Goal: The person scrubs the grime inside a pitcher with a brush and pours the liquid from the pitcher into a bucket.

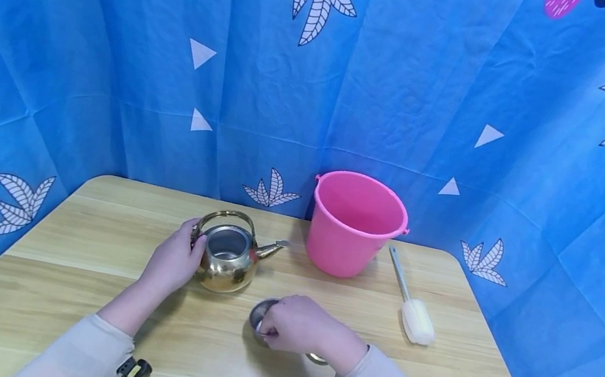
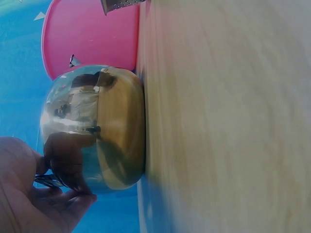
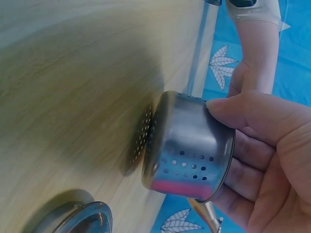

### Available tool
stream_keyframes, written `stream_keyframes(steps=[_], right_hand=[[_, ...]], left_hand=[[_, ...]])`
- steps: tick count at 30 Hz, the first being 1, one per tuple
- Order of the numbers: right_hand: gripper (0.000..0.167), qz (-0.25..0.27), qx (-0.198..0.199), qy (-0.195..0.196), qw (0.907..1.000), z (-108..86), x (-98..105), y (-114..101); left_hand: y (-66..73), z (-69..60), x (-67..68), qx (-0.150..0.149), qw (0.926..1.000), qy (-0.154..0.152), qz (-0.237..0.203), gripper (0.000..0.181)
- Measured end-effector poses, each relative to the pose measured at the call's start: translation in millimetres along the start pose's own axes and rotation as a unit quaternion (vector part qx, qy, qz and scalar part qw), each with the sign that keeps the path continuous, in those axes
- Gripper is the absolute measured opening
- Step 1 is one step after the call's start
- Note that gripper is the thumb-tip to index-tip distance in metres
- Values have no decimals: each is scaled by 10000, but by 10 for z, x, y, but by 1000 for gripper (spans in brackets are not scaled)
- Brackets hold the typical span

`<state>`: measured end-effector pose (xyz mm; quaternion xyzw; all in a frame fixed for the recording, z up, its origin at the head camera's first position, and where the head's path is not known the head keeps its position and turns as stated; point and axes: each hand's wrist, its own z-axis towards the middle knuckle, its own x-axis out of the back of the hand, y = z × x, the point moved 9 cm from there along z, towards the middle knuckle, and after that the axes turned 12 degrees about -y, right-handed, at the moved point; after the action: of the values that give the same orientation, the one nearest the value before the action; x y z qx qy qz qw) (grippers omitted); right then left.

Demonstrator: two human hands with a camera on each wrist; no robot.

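A shiny gold-coloured teapot (image 1: pixel 228 276) stands uncovered on the table, its spout pointing right. My left hand (image 1: pixel 176 259) grips the near-left end of its arched handle, thumb by the opening. Nearer the table's front, my right hand (image 1: pixel 303 325) pinches the rim of a metal tea strainer (image 3: pixel 189 141), thumb outside and fingers across its mouth. Rows of small holes show in the strainer's wall. It is held low over the wood; whether its base touches I cannot tell. Partly hidden under the right wrist lies a round metal lid (image 1: pixel 316 359).
A pink bucket (image 1: pixel 331 247) stands at the back, right of the spout. To its right lies a white sponge brush (image 1: pixel 417 321) with a long pale handle. Blue printed curtain (image 1: pixel 271 90) encloses the wooden table (image 1: pixel 88 246) at the back and sides.
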<state>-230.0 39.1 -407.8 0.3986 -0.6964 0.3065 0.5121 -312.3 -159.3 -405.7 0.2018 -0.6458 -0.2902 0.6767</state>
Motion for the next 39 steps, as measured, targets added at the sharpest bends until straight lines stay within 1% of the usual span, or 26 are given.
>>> stream_keyframes(steps=[7, 14, 17, 24, 27, 31, 39], right_hand=[[42, 37, 9, -197, 9998, -4, -34, -6], [42, 415, -72, -472, 9980, -14, -75, 2], [40, 480, -122, -520, 9974, -15, -81, 0], [40, 480, -83, -517, 9975, -11, -82, -11], [40, 394, -88, -519, 9978, -13, -75, -22], [40, 289, -139, -594, 9977, -20, -76, -34], [41, 347, -230, -752, 9963, -40, -87, -30]], left_hand=[[8, 3, 6, 12, 10000, -11, 11, 52], [15, -1, 16, -4, 10000, 1, 16, 52], [14, -2, 17, -15, 10000, 9, 11, 52], [2, -8, 15, -15, 10000, 16, 24, 51], [0, -7, 10, -3, 10000, -4, 9, 52], [-2, -1, 1, 12, 10000, -34, 5, 52], [-26, 6, -7, 29, 10000, -52, -39, 53]])
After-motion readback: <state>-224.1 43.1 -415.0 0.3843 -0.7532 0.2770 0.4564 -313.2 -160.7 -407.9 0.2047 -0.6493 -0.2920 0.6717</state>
